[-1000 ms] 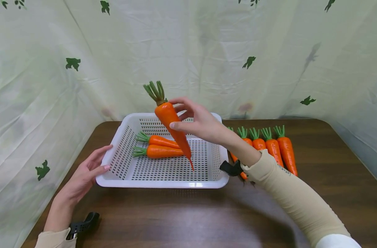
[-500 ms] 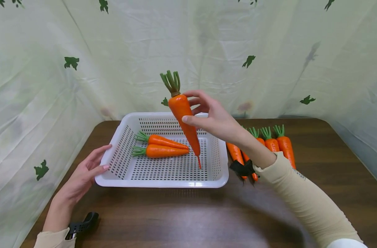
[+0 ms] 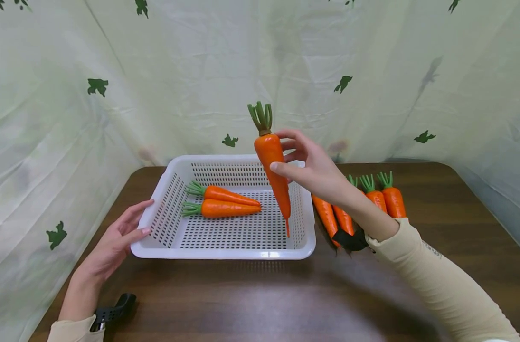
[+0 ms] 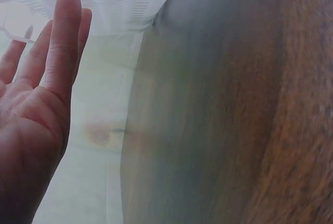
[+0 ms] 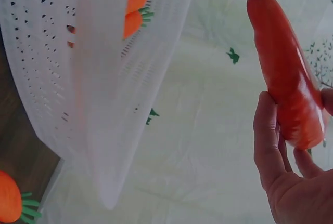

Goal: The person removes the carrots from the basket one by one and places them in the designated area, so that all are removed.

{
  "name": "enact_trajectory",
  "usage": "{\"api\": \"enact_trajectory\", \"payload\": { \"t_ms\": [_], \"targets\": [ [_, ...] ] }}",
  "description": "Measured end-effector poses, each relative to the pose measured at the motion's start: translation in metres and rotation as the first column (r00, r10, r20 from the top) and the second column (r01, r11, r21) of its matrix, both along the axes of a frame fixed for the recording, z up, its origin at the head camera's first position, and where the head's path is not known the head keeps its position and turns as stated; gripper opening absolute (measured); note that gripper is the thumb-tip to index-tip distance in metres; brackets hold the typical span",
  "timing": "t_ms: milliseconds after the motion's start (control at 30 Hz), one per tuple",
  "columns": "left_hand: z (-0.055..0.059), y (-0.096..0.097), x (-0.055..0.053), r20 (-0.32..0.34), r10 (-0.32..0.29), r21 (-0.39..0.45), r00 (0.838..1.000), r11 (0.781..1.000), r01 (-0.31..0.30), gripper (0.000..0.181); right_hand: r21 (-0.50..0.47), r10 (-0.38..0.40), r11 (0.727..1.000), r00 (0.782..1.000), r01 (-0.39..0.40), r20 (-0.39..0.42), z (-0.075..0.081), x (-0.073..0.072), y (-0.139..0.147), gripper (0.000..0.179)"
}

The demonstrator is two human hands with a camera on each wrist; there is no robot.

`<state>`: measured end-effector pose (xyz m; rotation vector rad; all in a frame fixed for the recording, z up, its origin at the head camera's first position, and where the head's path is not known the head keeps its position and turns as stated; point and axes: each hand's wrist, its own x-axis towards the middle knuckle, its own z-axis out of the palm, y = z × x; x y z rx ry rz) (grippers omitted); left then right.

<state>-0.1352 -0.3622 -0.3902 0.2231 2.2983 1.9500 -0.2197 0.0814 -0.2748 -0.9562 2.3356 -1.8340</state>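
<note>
My right hand (image 3: 317, 168) grips an orange carrot (image 3: 271, 154) between thumb and fingers, above the right part of a white perforated basket (image 3: 225, 254). The carrot's green stems point up and its thin root tip hangs down. In the right wrist view the same carrot (image 5: 283, 63) is seen from close by. Two more carrots lie side by side inside the basket, the upper carrot (image 3: 230, 194) and the lower carrot (image 3: 227, 208), stems to the left. My left hand (image 3: 114, 240) touches the basket's left rim; the left wrist view shows its fingers (image 4: 63, 37) straight.
Several carrots stand in a row on the table right of the basket, partly hidden behind my right forearm; the outermost carrot (image 3: 393, 202) shows best. The brown wooden table (image 3: 225, 304) reaches back to a pale leaf-patterned curtain (image 3: 285, 71).
My right hand has carried the carrot to the right across the basket, and the carrot has turned more upright. The left hand, the basket and the two carrots inside have stayed put.
</note>
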Motion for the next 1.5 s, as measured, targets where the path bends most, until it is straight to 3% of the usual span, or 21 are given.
{"api": "enact_trajectory", "payload": {
  "t_ms": [500,833,1500],
  "targets": [
    [0.000,0.000,-0.001,0.002,0.005,-0.006,1.000,1.000,-0.005,0.063,0.042,-0.058,0.998,0.997,0.056,0.048,-0.012,0.005,0.026,0.054],
    [-0.001,0.000,-0.001,0.000,0.013,-0.015,1.000,1.000,-0.013,0.063,0.015,-0.080,0.997,0.992,0.079,0.093,-0.016,0.006,0.043,0.057],
    [0.000,0.000,-0.001,0.000,0.015,-0.013,1.000,1.000,-0.015,0.063,0.149,-0.173,0.977,0.978,0.155,0.114,-0.031,0.011,0.072,0.057]
  ]
}}
